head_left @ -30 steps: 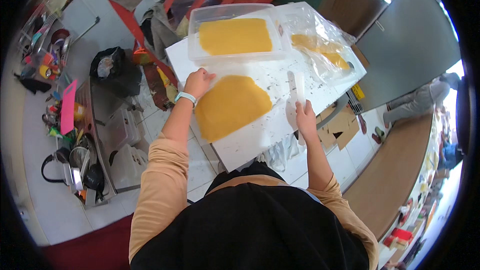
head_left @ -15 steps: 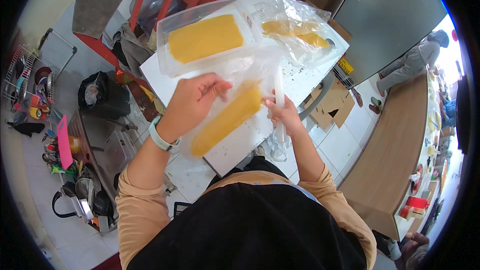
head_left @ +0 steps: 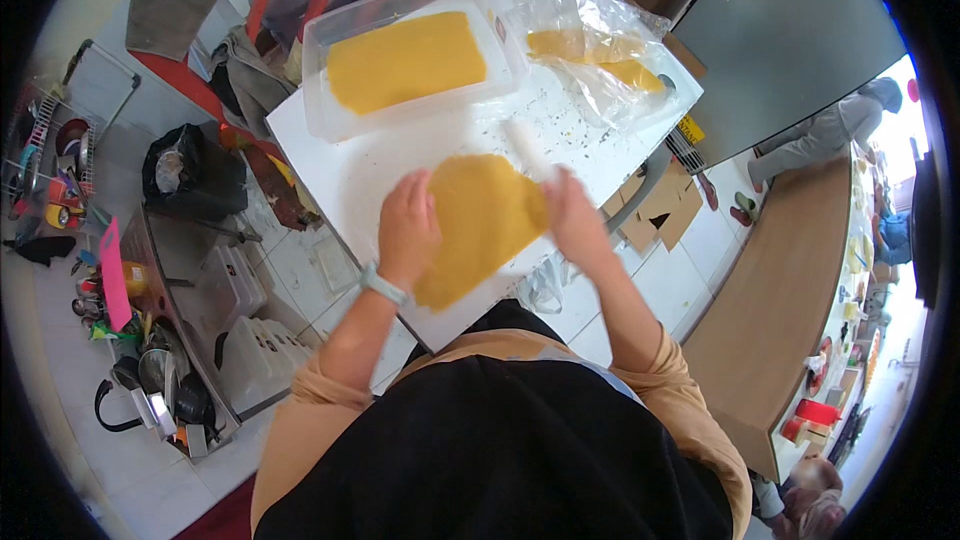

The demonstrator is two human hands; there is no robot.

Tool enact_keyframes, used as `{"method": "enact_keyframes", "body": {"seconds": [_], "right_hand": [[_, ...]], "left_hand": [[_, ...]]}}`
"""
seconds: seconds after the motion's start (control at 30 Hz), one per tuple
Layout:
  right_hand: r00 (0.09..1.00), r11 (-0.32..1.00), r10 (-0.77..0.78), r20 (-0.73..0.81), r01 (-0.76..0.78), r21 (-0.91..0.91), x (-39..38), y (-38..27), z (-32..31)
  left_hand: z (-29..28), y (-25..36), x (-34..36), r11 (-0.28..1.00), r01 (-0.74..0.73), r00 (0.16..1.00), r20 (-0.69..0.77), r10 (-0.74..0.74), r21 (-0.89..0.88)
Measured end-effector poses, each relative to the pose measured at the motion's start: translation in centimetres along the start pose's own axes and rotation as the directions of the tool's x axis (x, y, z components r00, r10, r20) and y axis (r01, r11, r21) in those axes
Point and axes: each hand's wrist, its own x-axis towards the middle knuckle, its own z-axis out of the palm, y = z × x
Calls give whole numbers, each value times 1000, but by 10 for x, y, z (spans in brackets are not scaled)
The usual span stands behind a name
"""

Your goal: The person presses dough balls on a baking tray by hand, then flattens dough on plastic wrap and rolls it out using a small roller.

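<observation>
A yellow sheet of what looks like dough (head_left: 470, 210) lies spread on the white tabletop, with clear plastic film seeming to surround it. My left hand (head_left: 408, 232), with a pale watch on the wrist, rests at the sheet's left edge; its fingers are stretched out and hold nothing visible. On the right side, my right hand (head_left: 578, 220) is closed on a white rolling pin (head_left: 526, 145), which slants up and away past the sheet's far right edge. Motion blurs this hand and the pin. At the back, a clear plastic box (head_left: 318, 90) contains another yellow sheet (head_left: 405, 62).
Clear plastic bags (head_left: 600, 15) with yellow pieces lie at the table's far right. A black-lined bin (head_left: 190, 175) and a steel rack (head_left: 190, 325) stand left. A long wooden counter (head_left: 775, 290) runs along the right; a person (head_left: 850, 130) is beyond it.
The yellow sheet was lifted and folded in plastic film; now it lies flat on the table. The left hand has lowered to its edge, and the rolling pin has tilted left.
</observation>
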Motion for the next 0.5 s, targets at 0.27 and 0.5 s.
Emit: {"method": "enact_keyframes", "body": {"seconds": [0.27,0.5], "right_hand": [[834,596,-372,407,551,-584,-6,-45,87],[814,486,-272,513,576,-657,25,-40,81]], "left_hand": [[29,18,-45,956,141,989,8,-148,256],[25,21,-46,964,149,988,2,-153,222]]}}
